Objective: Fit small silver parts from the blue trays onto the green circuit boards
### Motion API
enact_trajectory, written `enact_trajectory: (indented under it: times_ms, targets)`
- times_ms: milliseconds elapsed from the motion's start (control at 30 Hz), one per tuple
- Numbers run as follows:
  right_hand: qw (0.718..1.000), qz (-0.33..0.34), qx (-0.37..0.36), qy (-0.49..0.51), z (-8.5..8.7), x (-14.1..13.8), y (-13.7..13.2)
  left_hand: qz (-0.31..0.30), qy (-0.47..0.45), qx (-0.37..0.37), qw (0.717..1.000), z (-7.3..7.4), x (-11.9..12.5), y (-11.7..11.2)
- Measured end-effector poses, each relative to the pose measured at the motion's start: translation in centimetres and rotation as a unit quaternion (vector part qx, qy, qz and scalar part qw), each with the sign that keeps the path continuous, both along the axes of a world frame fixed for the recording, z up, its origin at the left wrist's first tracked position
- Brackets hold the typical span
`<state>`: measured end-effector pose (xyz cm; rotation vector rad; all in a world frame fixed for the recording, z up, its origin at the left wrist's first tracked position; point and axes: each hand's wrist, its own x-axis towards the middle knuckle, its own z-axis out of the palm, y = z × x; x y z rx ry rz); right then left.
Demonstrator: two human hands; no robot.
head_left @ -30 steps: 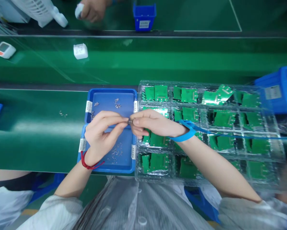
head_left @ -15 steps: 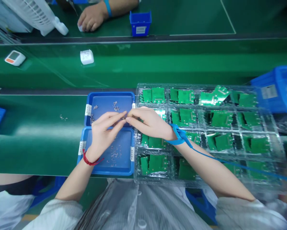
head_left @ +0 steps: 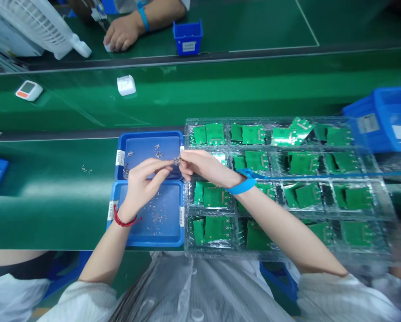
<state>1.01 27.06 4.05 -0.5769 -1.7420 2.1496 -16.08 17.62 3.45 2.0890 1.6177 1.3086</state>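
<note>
A small cluster of tangled metal parts [head_left: 177, 160] shows between my fingertips, above the right side of the upper blue tray [head_left: 141, 172]. My right hand [head_left: 207, 166] pinches the cluster from the right, its other fingers curled under. From the left, thumb and index finger of my left hand [head_left: 145, 183] close at the cluster's edge; what lies between those two tips is too small to make out. Little piles of similar metal parts [head_left: 158, 152] lie in the upper tray. Beneath my left hand, the lower blue tray [head_left: 178, 243] holds scattered small metal pieces [head_left: 158, 218].
A clear compartment tray [head_left: 232, 150] of green circuit boards [head_left: 217, 197] fills the right side. Loose metal bits [head_left: 86, 169] lie on the left mat. Beyond are a white device [head_left: 29, 91], a white block [head_left: 126, 85], a blue bin [head_left: 188, 38] and a co-worker's hand [head_left: 123, 33].
My fingertips have parted slightly, bringing the metal cluster into view. My right-hand fingers have curled underneath. The whole view has shifted a little.
</note>
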Motion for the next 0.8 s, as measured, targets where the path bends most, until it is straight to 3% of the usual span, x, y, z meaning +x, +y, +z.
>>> enact_trajectory:
  times_ms: [233,367,533,667,800]
  targets:
    - [0.993,-0.022,0.103,-0.062,-0.4,-0.2,0.1,0.061,0.014,-0.007,0.998,-0.8,0.1,0.7]
    - [0.968,-0.061,0.22,-0.108,-0.5,-0.2,0.2,0.073,0.061,0.032,0.995,-1.5,-0.7,0.7]
    - [0.934,-0.073,0.31,-0.161,-0.3,-0.3,-0.1,0.071,0.165,0.07,0.981,-2.4,-1.7,0.7]
    - [0.925,-0.076,0.323,-0.183,-0.5,-0.4,-0.5,0.059,0.213,0.072,0.973,-2.9,-2.1,0.6]
    - [0.938,-0.055,0.28,-0.198,-0.5,-1.0,-0.2,0.031,0.209,0.059,0.976,-2.7,-2.6,0.4]
